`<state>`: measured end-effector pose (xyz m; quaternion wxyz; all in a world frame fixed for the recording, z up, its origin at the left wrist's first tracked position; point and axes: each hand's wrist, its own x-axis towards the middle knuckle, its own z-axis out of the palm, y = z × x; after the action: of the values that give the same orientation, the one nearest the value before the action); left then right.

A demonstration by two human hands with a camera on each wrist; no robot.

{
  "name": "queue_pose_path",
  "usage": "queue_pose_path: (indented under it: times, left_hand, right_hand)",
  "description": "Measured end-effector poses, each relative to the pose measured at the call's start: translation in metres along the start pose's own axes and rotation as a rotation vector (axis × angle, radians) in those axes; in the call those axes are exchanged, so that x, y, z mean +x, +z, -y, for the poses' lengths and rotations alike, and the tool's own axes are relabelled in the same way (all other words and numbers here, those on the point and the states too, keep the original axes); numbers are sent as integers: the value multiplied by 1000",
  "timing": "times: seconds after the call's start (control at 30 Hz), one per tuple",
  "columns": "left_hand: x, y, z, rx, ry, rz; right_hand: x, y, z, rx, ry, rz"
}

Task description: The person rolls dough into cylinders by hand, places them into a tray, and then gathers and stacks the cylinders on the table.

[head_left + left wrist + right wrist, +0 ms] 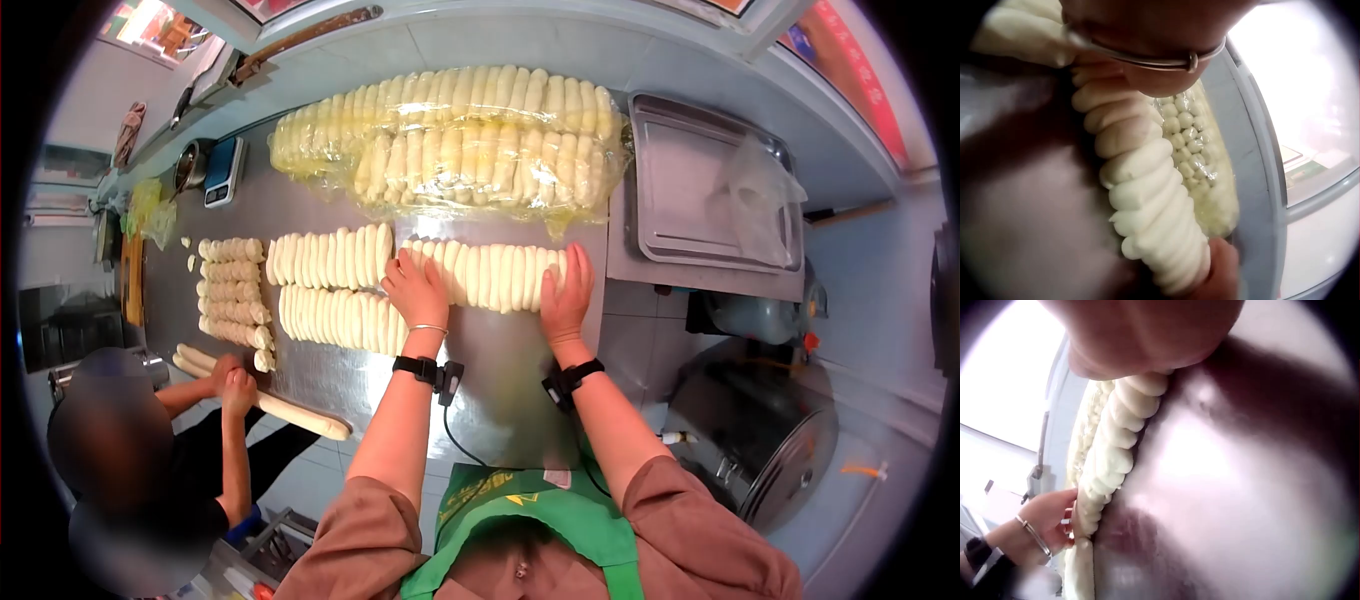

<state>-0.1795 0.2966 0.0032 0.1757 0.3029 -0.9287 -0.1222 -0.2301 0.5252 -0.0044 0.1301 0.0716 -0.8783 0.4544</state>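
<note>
A row of pale dough pieces [485,275] lies side by side on the metal table between my two hands. At the row's left end rests my left hand [418,297], fingers extended and touching the end pieces. My right hand [567,297] lies against the right end, its fingers fairly straight along the last pieces. The left wrist view shows the dough row [1141,178] running from under the left hand [1147,37] to the right hand [1219,269]. In the right wrist view, the right hand [1154,334] covers the near end and the left hand [1050,519] touches the far end.
Two more dough rows [335,258] lie left, beside twisted pieces [230,290]. Plastic-covered dough [470,140] sits behind. A metal tray [680,190] holding a plastic bag stands right; a scale [223,172] is back left. Another person [235,400] handles a long dough roll [300,416].
</note>
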Motion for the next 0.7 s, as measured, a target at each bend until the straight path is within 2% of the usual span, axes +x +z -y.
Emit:
queue_pose_path:
  times: [0.2, 0.27, 0.33, 0.37, 0.4, 0.43, 0.47, 0.5, 0.53, 0.57, 0.63, 0.67, 0.7]
  left_hand:
    - [-2, 4, -4, -20, -9, -4]
    - [1, -1, -6, -44, -38, 61]
    - [4, -14, -2, -77, -33, 106]
    - [5, -21, 1, -102, -33, 153]
    - [3, -30, 3, -110, -36, 149]
    - [-2, -41, 6, -103, 32, 17]
    - [-7, -51, 6, -97, 99, -121]
    - [-18, -53, 11, -106, 98, -131]
    - [-36, -53, 21, -341, -38, -13]
    - [-52, -57, 28, -578, -169, 107]
    - [-84, -80, 22, -680, -198, 179]
    - [-99, -80, 30, -777, -253, 200]
    - [-115, -72, 37, -885, -301, 238]
  right_hand:
    - [-1, 3, 14, 22, -16, -4]
    - [1, -1, 12, 33, -20, -17]
    - [3, -11, 1, 169, 20, 88]
    - [7, -16, -7, 165, 9, 83]
    - [8, -23, -18, 208, 89, 66]
    - [4, -31, -30, 250, 174, 50]
    - [3, -39, -40, 245, 164, 49]
    - [1, -47, -49, 427, 399, 50]
    - [-5, -50, -54, 609, 639, 49]
    - [-13, -49, -58, 610, 628, 41]
    - [-29, -50, -64, 407, 497, 183]
    - [-34, -50, -54, 418, 567, 190]
    - [-34, -58, -46, 520, 714, 283]
